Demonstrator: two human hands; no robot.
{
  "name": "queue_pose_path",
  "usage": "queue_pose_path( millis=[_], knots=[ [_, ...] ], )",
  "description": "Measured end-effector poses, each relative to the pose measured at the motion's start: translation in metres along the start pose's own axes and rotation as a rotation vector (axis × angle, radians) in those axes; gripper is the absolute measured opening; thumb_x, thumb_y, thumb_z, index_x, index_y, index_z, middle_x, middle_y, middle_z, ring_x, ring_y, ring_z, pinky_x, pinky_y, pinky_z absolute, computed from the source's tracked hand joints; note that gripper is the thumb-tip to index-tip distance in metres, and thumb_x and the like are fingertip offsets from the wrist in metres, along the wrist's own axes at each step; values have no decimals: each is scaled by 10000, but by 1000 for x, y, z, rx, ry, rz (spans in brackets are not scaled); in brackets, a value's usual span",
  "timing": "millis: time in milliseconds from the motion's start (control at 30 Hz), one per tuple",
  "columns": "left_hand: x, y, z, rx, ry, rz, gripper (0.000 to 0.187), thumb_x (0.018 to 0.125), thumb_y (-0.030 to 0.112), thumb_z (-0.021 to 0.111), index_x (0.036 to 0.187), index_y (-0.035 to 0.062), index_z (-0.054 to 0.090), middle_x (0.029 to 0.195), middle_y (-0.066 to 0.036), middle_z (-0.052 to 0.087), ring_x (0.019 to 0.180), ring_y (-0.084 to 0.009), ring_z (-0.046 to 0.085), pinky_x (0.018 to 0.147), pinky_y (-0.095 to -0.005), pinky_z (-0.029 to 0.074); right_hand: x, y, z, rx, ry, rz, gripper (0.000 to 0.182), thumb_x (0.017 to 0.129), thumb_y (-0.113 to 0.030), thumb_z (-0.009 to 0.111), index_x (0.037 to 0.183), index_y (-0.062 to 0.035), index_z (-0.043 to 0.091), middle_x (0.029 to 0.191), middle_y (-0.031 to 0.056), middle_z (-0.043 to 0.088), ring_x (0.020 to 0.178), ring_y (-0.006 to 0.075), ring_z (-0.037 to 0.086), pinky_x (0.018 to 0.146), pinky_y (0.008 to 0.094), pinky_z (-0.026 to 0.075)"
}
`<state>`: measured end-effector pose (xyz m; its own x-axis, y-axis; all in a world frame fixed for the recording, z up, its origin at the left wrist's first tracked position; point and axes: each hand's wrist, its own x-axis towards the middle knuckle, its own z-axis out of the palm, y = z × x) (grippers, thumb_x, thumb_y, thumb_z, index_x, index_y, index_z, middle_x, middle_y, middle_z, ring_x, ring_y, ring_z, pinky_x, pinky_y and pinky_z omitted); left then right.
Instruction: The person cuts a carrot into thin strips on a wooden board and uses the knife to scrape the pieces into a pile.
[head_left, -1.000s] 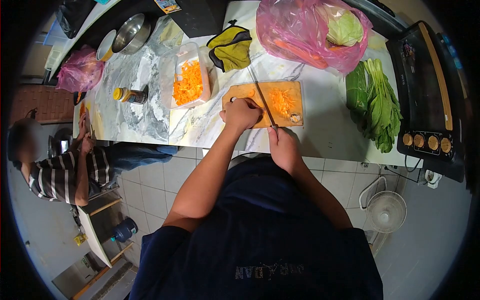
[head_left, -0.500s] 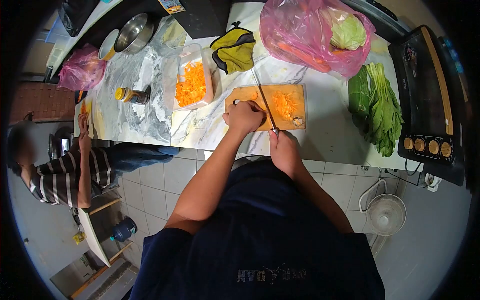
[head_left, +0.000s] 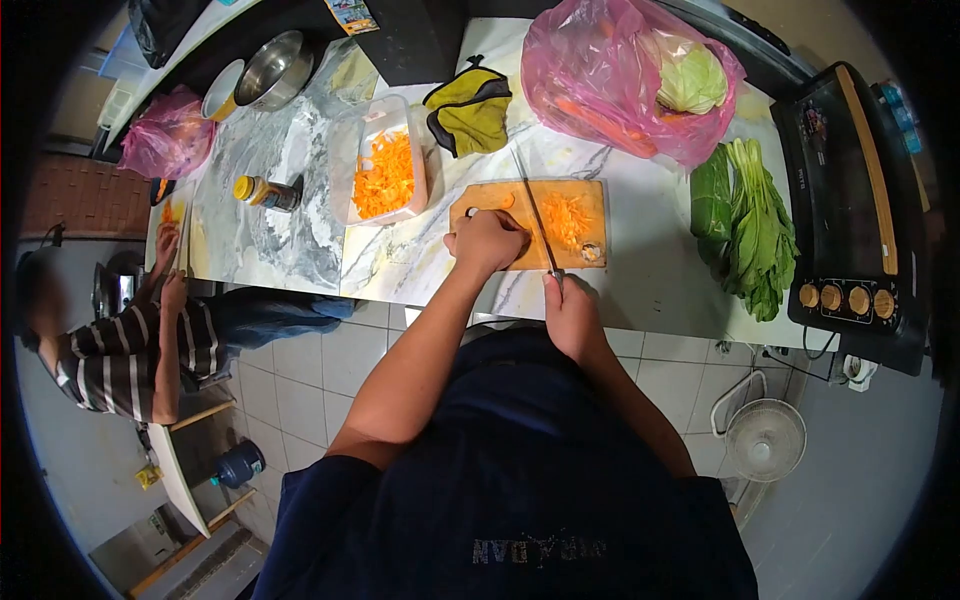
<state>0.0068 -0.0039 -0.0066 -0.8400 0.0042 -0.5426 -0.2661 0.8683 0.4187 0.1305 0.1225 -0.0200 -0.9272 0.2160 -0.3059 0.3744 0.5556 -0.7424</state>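
Note:
My right hand (head_left: 573,312) grips a long knife (head_left: 534,212) by its handle. The blade slants away over a wooden cutting board (head_left: 545,190) and past its far edge. Left of the blade, my left hand (head_left: 488,242) is closed with curled fingers on a piece of carrot, mostly hidden beneath them. A small orange carrot piece (head_left: 507,200) lies just beyond those fingers. To the right of the knife is a pile of shredded carrot (head_left: 568,220), with a small pale scrap (head_left: 590,251) by the board's near right corner.
Left of the board stands a plastic container (head_left: 342,165) of cut carrot. Beyond lie a yellow-green cloth (head_left: 470,112) and a pink bag (head_left: 570,70) with cabbage. Leafy greens (head_left: 755,240) and a toaster oven (head_left: 840,190) are at right. A jar (head_left: 268,192) and a co-worker (head_left: 135,345) are at left.
The knife's handle end has shifted slightly right, and its blade is a little farther from my left hand. The co-worker's hands have moved. The whole view has tilted slightly.

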Motion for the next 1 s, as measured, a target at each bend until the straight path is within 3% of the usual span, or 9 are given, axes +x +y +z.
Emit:
queue_pose_path(
  millis=[67, 133, 367, 433, 567, 633, 900, 1000],
  knots=[
    [0, -2, 1, 0, 2, 3, 259, 708, 415, 702, 875, 229, 772, 975, -71, 710, 1120, -316, 536, 910, -455, 326, 2, 4, 3, 62, 19, -45, 384, 980, -318, 486, 856, 33, 581, 803, 306, 608, 815, 501, 583, 715, 551, 459],
    [1, -5, 7, 6, 109, 63, 266, 680, 412, 734, 841, 204, 770, 815, -39, 725, 846, -238, 659, 800, -456, 338, 2, 0, 1, 25, 3, -27, 382, 987, -314, 475, 883, 39, 581, 828, 303, 607, 840, 493, 580, 725, 529, 460],
    [2, -6, 8, 14, 129, 67, 264, 674, 408, 732, 835, 202, 767, 822, -37, 725, 858, -244, 657, 801, -445, 339, 5, -11, -4, 1, -38, 11, 396, 995, -322, 452, 927, 45, 586, 884, 297, 618, 894, 484, 578, 759, 508, 463],
    [2, -2, 2, -4, 13, 16, 276, 709, 403, 685, 898, 223, 774, 962, -77, 713, 1132, -323, 523, 909, -459, 325, 6, -12, -5, -11, -50, 8, 395, 993, -325, 456, 934, 44, 587, 886, 298, 617, 897, 484, 577, 760, 506, 464],
    [1, -2, 3, -4, 13, 17, 269, 713, 386, 672, 899, 221, 773, 974, -81, 713, 1129, -329, 528, 908, -460, 328, 5, -11, -4, -9, -70, 32, 396, 990, -333, 466, 938, 40, 588, 887, 302, 612, 898, 485, 577, 758, 498, 467],
    [2, -4, 7, 41, 129, 45, 259, 683, 392, 720, 861, 210, 769, 846, -42, 728, 891, -249, 658, 791, -446, 346, 6, -10, -3, -1, -49, 5, 417, 988, -348, 464, 907, 42, 588, 855, 311, 609, 872, 497, 579, 751, 527, 464],
    [5, -6, 10, 41, 125, 51, 262, 684, 388, 718, 868, 210, 769, 840, -45, 727, 871, -250, 662, 784, -446, 346, 5, -6, -1, 1, -45, -26, 440, 987, -360, 458, 864, 44, 579, 817, 321, 606, 842, 510, 580, 739, 558, 457],
    [5, -6, 11, 41, 126, 52, 263, 684, 388, 721, 870, 208, 769, 834, -48, 726, 866, -251, 664, 783, -446, 346, 4, -12, -5, -21, -91, 31, 416, 992, -342, 461, 921, 51, 579, 902, 308, 608, 910, 488, 568, 775, 499, 460]
  ],
)
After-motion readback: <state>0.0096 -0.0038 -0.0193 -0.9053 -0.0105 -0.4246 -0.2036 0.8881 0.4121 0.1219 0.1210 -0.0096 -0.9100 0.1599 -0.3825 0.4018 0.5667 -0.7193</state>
